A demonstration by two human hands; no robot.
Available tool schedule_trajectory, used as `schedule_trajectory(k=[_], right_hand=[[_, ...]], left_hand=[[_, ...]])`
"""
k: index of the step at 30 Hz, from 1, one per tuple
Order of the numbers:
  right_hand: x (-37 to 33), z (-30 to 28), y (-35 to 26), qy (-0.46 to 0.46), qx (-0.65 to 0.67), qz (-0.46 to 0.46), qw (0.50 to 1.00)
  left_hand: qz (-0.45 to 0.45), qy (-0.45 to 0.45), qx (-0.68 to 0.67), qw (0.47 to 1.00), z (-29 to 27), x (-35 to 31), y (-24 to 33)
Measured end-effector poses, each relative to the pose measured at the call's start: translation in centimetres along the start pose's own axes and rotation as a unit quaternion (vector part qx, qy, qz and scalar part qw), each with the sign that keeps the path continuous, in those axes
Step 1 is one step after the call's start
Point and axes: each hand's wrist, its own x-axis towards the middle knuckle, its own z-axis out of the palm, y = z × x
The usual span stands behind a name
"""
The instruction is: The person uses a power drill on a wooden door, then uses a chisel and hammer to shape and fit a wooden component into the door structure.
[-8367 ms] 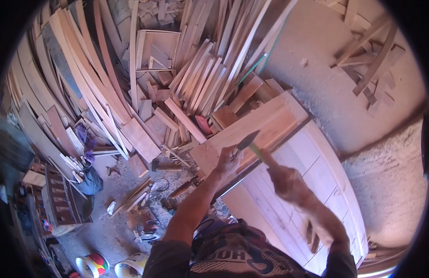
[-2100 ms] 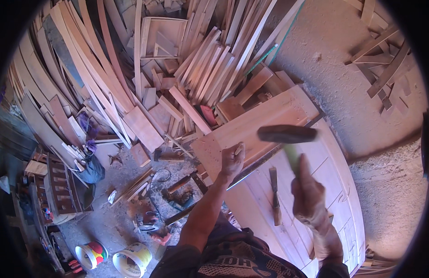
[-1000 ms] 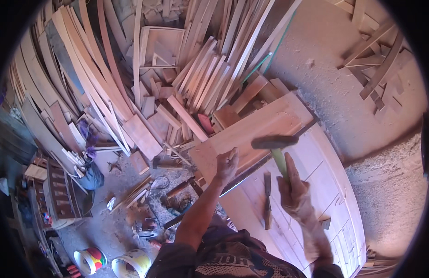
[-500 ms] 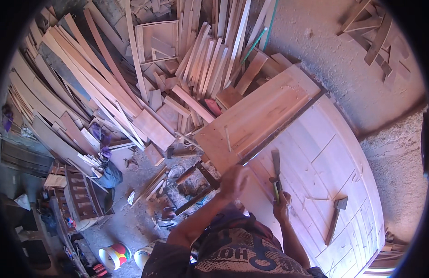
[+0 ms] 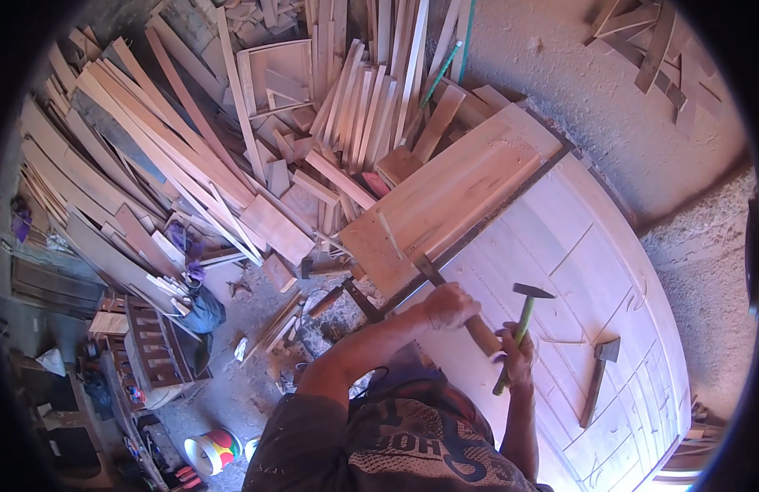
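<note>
The left hand (image 5: 449, 305) has its fingers curled tight around a chisel (image 5: 457, 302), a stiff steel blade with a wooden handle, its tip set on the pale panel (image 5: 560, 246) near the stacked boards (image 5: 445, 197). The right hand (image 5: 517, 354) is wrapped around the green handle of a hammer (image 5: 521, 320), gripped low, dark head raised; it looks head-heavy and rigid, best held near the handle's end. A second hammer (image 5: 597, 379) lies loose on the smooth, curved panel, with rough offcuts (image 5: 232, 148) heaped beyond.
</note>
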Motion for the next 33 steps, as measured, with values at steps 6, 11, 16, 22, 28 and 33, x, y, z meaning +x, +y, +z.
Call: schedule_trajectory(k=[6,11,16,22,28,33], right_hand=[[-2.0,-2.5,0.0,0.073,-0.024,0.101,0.992],[-3.0,-3.0,1.1,0.111,0.002,0.104,0.988],[-3.2,-0.9,-0.2,0.150,0.027,0.024,0.988],[-2.8,-0.1,-2.1,0.337,0.193,-0.047,0.920],[-1.7,1.0,0.7,0.124,0.008,-0.003,0.992],[-1.2,-1.3,-1.6,0.176,0.026,-0.016,0.984]], left_hand=[[-0.120,0.005,-0.031,0.992,1.1,0.2,-4.0],[-0.168,0.028,-0.031,0.985,1.9,0.6,-4.7],[-0.192,0.038,-0.016,0.981,2.2,1.0,-4.8],[-0.179,0.057,-0.016,0.982,3.5,1.3,-5.3],[-0.184,0.049,-0.024,0.981,3.4,1.1,-4.9],[-0.122,0.168,-0.097,0.973,1.0,-1.3,-1.0]])
